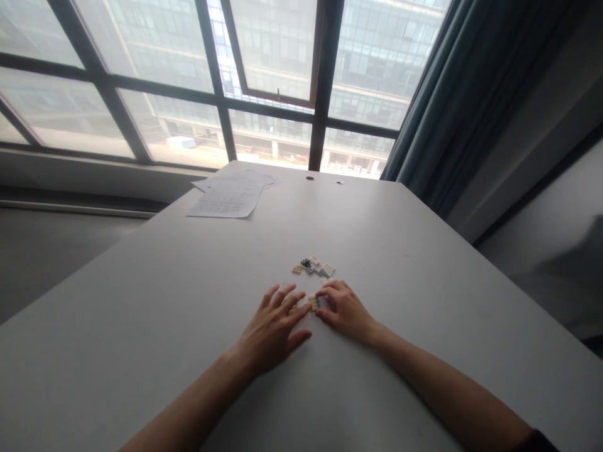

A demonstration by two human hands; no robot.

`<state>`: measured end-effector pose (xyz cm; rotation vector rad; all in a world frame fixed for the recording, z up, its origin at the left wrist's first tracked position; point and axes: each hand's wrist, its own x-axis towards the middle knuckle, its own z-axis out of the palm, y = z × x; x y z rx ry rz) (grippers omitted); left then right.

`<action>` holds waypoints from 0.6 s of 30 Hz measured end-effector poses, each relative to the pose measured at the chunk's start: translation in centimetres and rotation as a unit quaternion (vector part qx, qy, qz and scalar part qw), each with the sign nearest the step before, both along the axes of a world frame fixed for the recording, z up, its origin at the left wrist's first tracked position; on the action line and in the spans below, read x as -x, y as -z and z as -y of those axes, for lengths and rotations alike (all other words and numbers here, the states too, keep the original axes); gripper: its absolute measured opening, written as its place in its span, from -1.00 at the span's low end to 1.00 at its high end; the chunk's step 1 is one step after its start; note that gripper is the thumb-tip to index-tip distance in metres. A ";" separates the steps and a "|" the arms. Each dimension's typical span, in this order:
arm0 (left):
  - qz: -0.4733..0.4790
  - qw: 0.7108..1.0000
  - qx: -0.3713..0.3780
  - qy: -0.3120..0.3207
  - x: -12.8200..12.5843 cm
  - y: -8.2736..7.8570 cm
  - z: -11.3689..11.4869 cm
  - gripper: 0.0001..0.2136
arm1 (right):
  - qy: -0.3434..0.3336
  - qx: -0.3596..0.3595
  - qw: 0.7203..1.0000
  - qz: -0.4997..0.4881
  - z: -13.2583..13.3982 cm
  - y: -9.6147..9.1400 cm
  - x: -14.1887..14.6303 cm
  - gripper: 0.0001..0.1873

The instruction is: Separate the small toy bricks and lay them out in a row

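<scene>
I can't read a single word, number, brand or sign on my head-camera feed. The only writing I can pick out is on the thin white printed paper sheets (230, 198), which overlap at the far left corner of the smooth white tabletop (141, 301), left of centre in the upper half of the frame. On the front sheet I see rows of small grey print across the page, too small and blurred for me to make out any letters.
</scene>
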<state>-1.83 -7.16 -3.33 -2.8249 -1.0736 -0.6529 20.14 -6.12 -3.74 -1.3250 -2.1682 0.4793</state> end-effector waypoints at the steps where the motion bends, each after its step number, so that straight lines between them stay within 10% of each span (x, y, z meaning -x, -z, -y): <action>1: 0.002 1.000 0.000 0.001 0.0 0.0 0.0 -0.62 | 0.000 -0.001 1.000 -0.001 0.0 0.0 0.0 -0.68; 18: 0.005 1.000 0.006 0.005 0.3 0.1 0.0 -0.59 | -0.079 0.054 0.995 0.017 -1.7 -0.7 -1.0 -0.38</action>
